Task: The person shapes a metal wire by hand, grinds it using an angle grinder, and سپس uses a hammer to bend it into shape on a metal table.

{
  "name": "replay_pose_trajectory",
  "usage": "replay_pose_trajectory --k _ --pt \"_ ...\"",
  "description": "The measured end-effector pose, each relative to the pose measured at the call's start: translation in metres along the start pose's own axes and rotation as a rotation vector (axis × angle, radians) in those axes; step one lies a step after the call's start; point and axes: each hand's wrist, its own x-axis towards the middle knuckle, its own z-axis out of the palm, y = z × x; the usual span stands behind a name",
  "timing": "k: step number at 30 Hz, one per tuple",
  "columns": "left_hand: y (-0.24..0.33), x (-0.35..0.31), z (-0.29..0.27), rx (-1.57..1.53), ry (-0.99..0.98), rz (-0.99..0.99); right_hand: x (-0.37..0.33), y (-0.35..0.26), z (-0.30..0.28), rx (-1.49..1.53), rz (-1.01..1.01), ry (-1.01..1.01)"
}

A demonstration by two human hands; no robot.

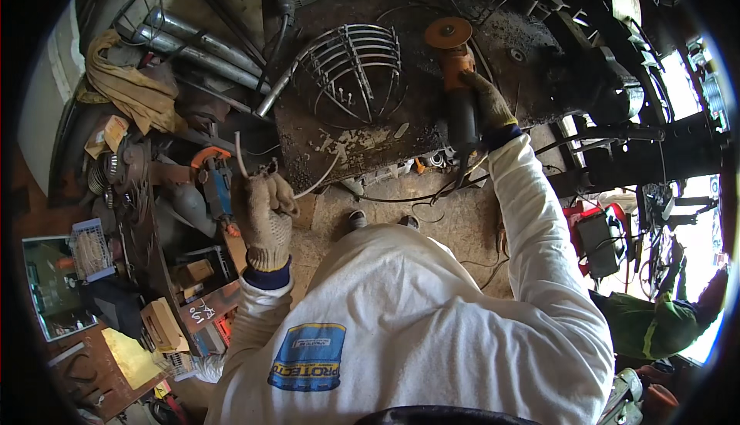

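My right hand (487, 100), in a knit work glove, is wrapped round an angle grinder (462, 109) with an orange head. Its reddish-brown disc (448, 33) points away from me over the far bench, and I cannot tell if it is spinning. My gloved left hand (267, 208) is closed on a thin bent metal rod (318, 180), held off the near left edge of the bench. A pale rod end also sticks up beyond the fingers. Between the hands, farther off, a curved cage of welded metal bars (354, 67) lies on the dark steel bench (416, 124).
Metal tubes (204, 51) and a tan cloth (135, 82) lie at the left, near a blue and orange tool (216, 182). A cable (401, 198) hangs below the bench edge. Another person in dark green (644, 325) is at the right.
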Motion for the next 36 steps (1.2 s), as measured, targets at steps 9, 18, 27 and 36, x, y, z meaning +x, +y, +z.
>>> replay_pose_trajectory --k 9,18,27,36 --pt "-0.006 0.004 -0.004 -0.002 0.063 0.038 0.028 -0.023 -0.010 -0.284 0.022 0.096" --pt "-0.004 0.022 0.001 -0.126 0.010 0.055 0.029 -0.056 -0.017 -0.307 0.175 0.057" --pt "-0.006 0.020 0.003 -0.085 0.049 -0.016 0.007 -0.045 0.004 -0.645 -0.031 0.260" --pt "-0.006 0.019 -0.001 -0.065 0.086 0.012 0.027 -0.069 -0.024 -1.332 -0.048 0.473"
